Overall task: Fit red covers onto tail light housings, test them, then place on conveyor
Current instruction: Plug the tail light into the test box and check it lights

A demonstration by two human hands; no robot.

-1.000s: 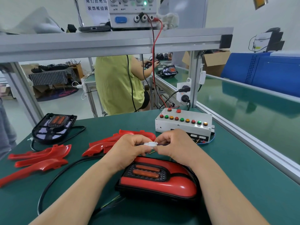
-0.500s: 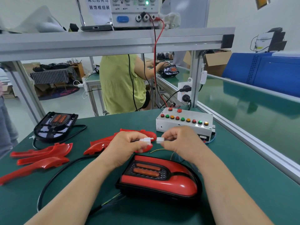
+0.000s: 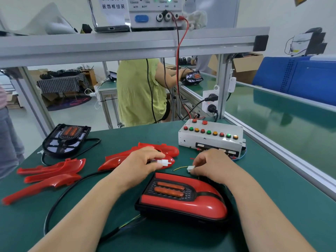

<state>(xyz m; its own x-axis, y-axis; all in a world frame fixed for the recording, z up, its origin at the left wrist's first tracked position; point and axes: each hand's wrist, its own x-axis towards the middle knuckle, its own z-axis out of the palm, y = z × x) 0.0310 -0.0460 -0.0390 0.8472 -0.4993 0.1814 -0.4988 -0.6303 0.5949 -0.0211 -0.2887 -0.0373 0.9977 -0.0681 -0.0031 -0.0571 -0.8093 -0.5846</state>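
While the two white plugs were apart, I had each hand pinching one: the left hand gripped the plug on the lamp's black cable, and the right hand gripped the other plug, whose thin yellow wire ran off toward the tester box at one o'clock. The finished tail light lay on the green worktop between my forearms, at about six o'clock, red cover already seated on its black housing.

What worried me was the slack cable. In my judgement, dropping the left plug carelessly could let it trail under the lamp or snag on the loose red covers at eleven o'clock, so lifting the lamp toward the conveyor at three o'clock might drag those along. The thin wires on the right plug looked easy to strain if tugged.

The cover was glossy, hard plastic, rounded to a blunt nose, framing a dark honeycomb grille with two amber bars. More red covers lay at nine o'clock, long and curved, and a bare housing sat at ten o'clock. The box was scuffed white metal with coloured round buttons.
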